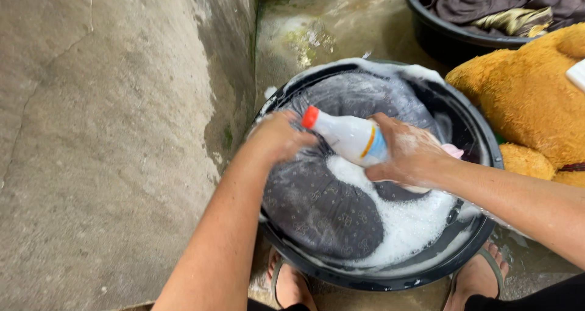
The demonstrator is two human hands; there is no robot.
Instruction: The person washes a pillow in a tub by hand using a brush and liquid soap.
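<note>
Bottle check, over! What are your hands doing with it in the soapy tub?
Right hand gripping white bottle, red cap on. Left hand pressing grey cloth in black tub. Suds around; nothing blocking.

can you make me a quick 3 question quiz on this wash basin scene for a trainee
1. True or false: the white bottle has its red cap on.
2. Which hand grips the bottle's body? A) left hand B) right hand C) neither
3. What lies in the dark basin with the grey patterned fabric?

Key
1. True; the red cap sits on the neck, close to the left hand's fingers.
2. B; the right hand wraps the body, while the left hand is at the cap end and rests on the fabric.
3. White soapy foam, pooled between the folds of the fabric.
</note>
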